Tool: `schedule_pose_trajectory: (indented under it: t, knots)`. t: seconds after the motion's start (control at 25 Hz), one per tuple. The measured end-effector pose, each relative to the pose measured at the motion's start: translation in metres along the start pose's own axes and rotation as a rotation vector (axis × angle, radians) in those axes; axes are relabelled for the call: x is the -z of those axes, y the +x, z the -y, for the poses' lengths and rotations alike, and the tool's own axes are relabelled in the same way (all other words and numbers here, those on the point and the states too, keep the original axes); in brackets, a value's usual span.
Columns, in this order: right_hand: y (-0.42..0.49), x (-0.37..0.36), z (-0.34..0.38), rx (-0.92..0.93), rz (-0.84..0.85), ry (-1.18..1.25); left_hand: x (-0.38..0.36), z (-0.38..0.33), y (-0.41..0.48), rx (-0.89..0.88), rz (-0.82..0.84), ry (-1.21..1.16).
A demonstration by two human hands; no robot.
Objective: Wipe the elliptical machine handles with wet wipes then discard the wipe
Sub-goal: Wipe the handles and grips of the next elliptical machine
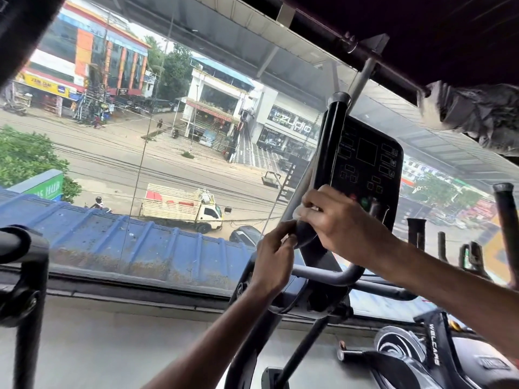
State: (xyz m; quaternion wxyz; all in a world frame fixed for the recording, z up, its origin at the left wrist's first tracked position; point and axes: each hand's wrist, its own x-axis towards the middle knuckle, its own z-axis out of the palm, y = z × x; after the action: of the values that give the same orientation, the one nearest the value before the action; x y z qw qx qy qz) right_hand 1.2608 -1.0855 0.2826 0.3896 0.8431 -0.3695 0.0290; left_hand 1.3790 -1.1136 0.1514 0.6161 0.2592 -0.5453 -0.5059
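The elliptical's tall black left handle (331, 141) rises beside the console (368, 169). A white wet wipe (304, 211) is pressed on the handle's lower part under my right hand (337, 217), whose fingers close over it. My left hand (273, 256) grips the curved black handle section (304, 233) just below the wipe. A second upright handle (508, 217) stands at the far right, untouched. Most of the wipe is hidden by my fingers.
A large window (168, 136) fills the view ahead, with a grey sill (112, 313) below it. Another machine's black frame (25, 276) stands at the left. The elliptical's grey crossbar (331, 276) and body (407, 357) lie below my arms.
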Motion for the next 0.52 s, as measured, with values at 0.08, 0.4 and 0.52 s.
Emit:
schedule_pose_trajectory:
  t: [0.08, 0.4, 0.52]
  knots:
    - [-0.008, -0.005, 0.012, 0.041, 0.018, 0.026, 0.003, 0.001, -0.007, -0.062, -0.015, 0.021]
    - [-0.033, -0.027, 0.067, -0.818, -0.283, 1.083, 0.035, -0.013, -0.030, -0.095, -0.009, -0.140]
    - [-0.046, -0.040, 0.080, -0.928, -0.299, 1.358, 0.039, -0.009, -0.031, -0.054, -0.010, -0.047]
